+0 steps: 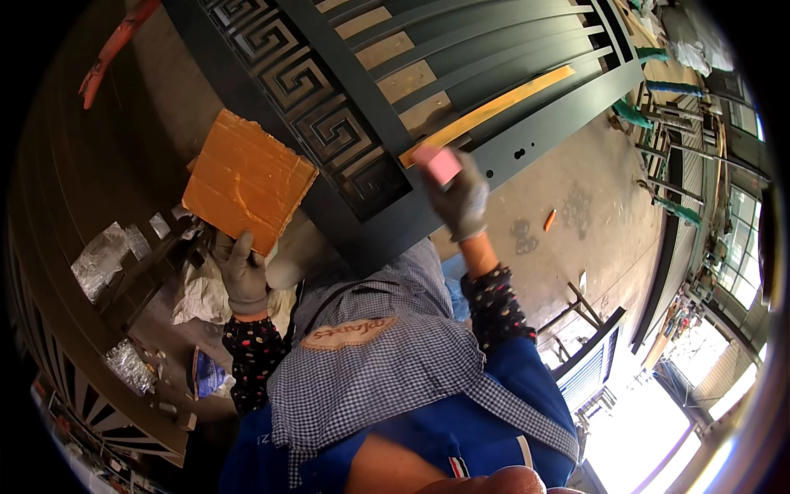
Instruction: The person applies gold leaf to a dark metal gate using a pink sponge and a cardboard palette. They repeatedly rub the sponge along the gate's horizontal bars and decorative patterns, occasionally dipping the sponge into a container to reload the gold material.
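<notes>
My left hand (243, 278), in a grey glove, grips a square piece of cardboard (247, 177) by its near corner. The cardboard's face is coated orange-gold. My right hand (462, 198), also gloved and slightly blurred, is closed around a pink sponge block (439, 165). It hovers over or touches the near end of a gold strip (494, 111); I cannot tell which. That strip runs along a dark grey metal gate panel (527, 140). Left of the strip, the panel carries a Greek-key fretwork band (304, 86).
A second dark panel (74, 321) stands at the left, with crumpled foil (103, 259) beside it. An orange stick-like piece (550, 220) lies on the concrete floor (592, 247). Racks with green wrapping (675, 210) line the right side. An orange-red bar (111, 58) is at the upper left.
</notes>
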`<action>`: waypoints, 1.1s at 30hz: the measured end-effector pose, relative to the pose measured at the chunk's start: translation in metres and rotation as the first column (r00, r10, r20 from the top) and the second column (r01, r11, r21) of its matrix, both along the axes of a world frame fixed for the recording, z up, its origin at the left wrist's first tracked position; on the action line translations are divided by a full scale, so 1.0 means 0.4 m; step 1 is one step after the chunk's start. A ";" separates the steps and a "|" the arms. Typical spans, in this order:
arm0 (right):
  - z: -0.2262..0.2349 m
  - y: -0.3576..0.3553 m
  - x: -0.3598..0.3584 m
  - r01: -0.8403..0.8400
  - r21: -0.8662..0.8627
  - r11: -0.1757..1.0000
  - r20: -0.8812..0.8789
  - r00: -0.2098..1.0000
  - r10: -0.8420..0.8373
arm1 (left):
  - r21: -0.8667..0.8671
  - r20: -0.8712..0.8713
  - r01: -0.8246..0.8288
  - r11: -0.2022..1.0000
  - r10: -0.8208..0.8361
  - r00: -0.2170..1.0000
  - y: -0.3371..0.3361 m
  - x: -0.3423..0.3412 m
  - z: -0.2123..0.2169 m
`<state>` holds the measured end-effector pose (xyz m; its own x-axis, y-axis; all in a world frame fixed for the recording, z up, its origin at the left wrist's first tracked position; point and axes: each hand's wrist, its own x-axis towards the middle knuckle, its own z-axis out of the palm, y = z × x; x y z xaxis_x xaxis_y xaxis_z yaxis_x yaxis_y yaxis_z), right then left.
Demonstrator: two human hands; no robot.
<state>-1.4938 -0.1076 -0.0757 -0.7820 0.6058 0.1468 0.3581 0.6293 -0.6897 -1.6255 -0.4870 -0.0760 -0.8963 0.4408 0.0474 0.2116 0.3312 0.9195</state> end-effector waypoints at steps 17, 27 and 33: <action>0.032 -0.015 -0.040 -0.004 0.064 0.998 0.076 0.997 -0.001 | -0.041 0.060 -0.050 0.998 0.053 0.997 0.011 0.011 0.001; -0.033 0.225 -0.016 0.285 -0.077 0.955 -0.153 0.944 -0.294 | 0.118 0.194 -0.184 0.976 0.159 0.968 0.098 0.001 0.041; -0.037 0.286 -0.020 0.334 -0.108 0.936 -0.025 0.941 -0.338 | 0.214 0.455 -0.248 0.945 0.128 0.881 0.061 0.013 0.008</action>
<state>-1.5016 0.0066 -0.0903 -0.5246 0.8455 0.0994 0.5059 0.4036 -0.7624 -1.6203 -0.4624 -0.0726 -0.9184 0.2870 -0.2724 -0.2659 0.0623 0.9620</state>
